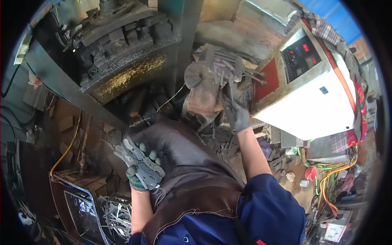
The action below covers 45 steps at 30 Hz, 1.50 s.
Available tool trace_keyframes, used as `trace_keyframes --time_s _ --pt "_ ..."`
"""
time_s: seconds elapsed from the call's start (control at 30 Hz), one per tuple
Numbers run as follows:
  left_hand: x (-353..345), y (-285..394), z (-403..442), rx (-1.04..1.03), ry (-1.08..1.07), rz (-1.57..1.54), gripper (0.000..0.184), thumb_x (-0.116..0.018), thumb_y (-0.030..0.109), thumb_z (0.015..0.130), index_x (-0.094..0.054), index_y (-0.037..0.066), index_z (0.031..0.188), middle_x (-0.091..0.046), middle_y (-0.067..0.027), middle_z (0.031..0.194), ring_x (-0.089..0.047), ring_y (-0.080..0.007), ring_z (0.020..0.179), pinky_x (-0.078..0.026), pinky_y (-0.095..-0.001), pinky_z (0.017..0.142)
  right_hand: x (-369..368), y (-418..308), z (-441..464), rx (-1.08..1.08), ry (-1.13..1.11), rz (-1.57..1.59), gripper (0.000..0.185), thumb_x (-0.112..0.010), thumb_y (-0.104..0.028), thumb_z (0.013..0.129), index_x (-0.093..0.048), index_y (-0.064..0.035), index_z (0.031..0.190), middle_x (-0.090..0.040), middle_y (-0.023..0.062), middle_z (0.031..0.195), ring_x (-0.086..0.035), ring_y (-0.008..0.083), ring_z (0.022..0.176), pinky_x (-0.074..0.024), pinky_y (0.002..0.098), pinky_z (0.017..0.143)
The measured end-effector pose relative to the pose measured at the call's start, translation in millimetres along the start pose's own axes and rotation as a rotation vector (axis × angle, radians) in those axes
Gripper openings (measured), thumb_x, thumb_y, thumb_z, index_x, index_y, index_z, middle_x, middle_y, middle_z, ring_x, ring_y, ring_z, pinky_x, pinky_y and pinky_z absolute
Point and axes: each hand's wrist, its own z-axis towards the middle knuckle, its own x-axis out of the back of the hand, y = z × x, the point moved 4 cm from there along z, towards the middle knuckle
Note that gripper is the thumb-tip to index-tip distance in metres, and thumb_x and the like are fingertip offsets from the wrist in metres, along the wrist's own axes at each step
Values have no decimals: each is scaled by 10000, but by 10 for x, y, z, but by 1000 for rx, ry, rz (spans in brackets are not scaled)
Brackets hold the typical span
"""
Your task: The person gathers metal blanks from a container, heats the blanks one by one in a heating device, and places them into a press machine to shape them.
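My left hand point(134, 175), in a dark glove with green at the cuff, is closed around a stack of flat grey metal pieces point(148, 170). It is held above the left side of my brown apron. My right hand point(238, 115), also gloved, reaches forward to the block-like metal fixture point(204, 96) beside the white machine. Its fingers are closed at the lower end of a narrow dark metal bar point(232, 90); whether that is a tool or a workpiece I cannot tell. Several slim bars point(223, 65) lie across the fixture's top.
The white control cabinet point(306, 106) with its lit panel stands close to my right arm. A large press point(130, 45) with a sooty bed is at front left. A metal bin of grey pieces point(116, 216) sits lower left. Cables point(326, 183) run along the right.
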Motion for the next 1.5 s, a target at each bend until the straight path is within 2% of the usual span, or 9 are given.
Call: trace_keyframes --time_s 0.33,0.67,0.77,0.87,0.97,1.13,1.17,1.4,1.5 --pt "-25 7 0 -5 29 6 797 -804 186 708 -441 156 1417 -526 -15 1389 -554 -316 1195 -456 -485 1020 -375 75 447 -248 363 324 239 -603 -272 970 -623 -39 1013 -649 61 822 -615 170 694 -504 278 587" --pt "-32 55 10 41 -63 -180 733 -754 218 799 -407 151 1441 -512 -103 1393 -517 -368 1249 -428 -515 1044 -3873 -598 1076 -238 -518 -171 318 -576 -371 967 -630 -58 966 -619 31 694 -563 122 587 -451 255 578" --pt "19 33 -41 258 -120 -377 759 -667 319 891 -273 139 1514 -433 -203 1448 -486 -354 1286 -416 -502 1051 -4115 -213 1449 -323 -878 159 286 -467 -157 1008 -587 -40 1240 -646 35 1084 -616 158 872 -519 325 792" --pt "134 54 -117 84 -245 -393 683 -594 287 941 -263 150 1522 -410 -198 1472 -477 -381 1292 -413 -534 1048 -3757 -317 889 834 -657 -905 316 -467 -105 981 -589 73 1211 -706 166 1044 -667 234 858 -532 323 765" --pt "175 88 -29 -17 -254 -143 538 -493 237 979 -352 92 1477 -418 -86 1495 -467 -340 1305 -388 -500 1086 -3639 -280 -135 -50 -498 -250 212 -529 -146 977 -667 6 1028 -511 -21 643 -403 22 480 -295 153 441" --pt "352 43 -81 77 -240 -137 387 -436 277 1007 -529 43 1302 -593 -195 1227 -583 -312 1109 -482 -448 970 -4482 -349 -1418 83 -1248 -133 378 -598 -138 965 -516 9 1303 -692 124 1062 -678 189 962 -546 280 809" --pt "961 1 -98 128 87 -186 403 -389 309 1019 -529 39 1283 -590 -177 1199 -583 -290 1050 -495 -409 932 -4350 -294 -1347 80 -1226 -61 362 -594 -120 965 -518 18 1291 -687 122 1080 -678 191 975 -540 287 835" --pt "112 114 -27 -2 -73 -69 831 -805 217 729 -397 150 1450 -494 -21 1425 -527 -333 1244 -437 -491 1053 -1563 802 308 -555 157 694 122 -613 -136 958 -610 -48 1041 -667 74 913 -666 173 803 -564 254 702" --pt "58 98 -42 -12 -5 -72 800 -801 213 737 -422 162 1440 -496 -13 1432 -534 -327 1237 -444 -498 1043 -916 839 779 -458 177 779 134 -585 -246 981 -608 -124 930 -600 -6 783 -570 73 648 -464 171 486"
